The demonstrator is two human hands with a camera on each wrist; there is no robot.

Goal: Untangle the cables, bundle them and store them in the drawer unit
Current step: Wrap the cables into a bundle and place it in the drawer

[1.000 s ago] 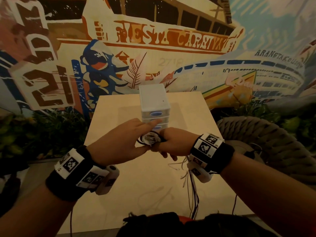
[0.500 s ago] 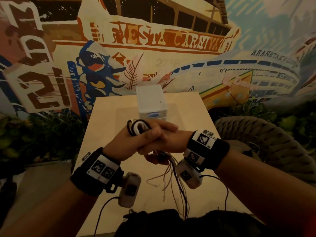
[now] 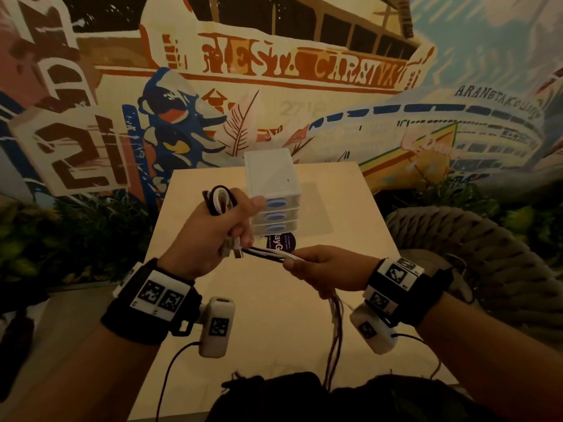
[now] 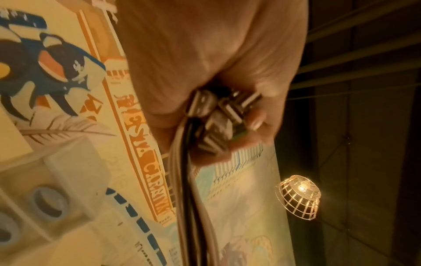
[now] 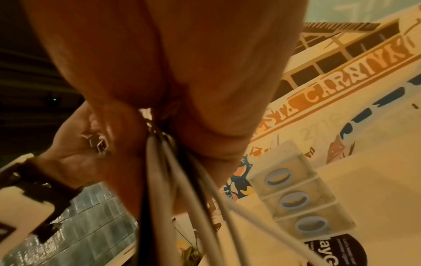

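Observation:
My left hand grips a folded bundle of black and white cables, with loops sticking out above the fist and metal plugs showing below it. From there a stretch of cables runs right to my right hand, which pinches them; the loose ends hang down past the wrist. Both hands hover above the table, in front of the white drawer unit, whose three drawers with blue oval handles look closed.
The light wooden table carries a dark round sticker just before the drawer unit. A painted mural wall stands behind. Plants lie at the left, a woven rope seat at the right, a dark bag at the near edge.
My hands were clasped together in front of the drawer unit; they have drawn apart, the left lifting the coil up and left, the right sliding along the cables to the right.

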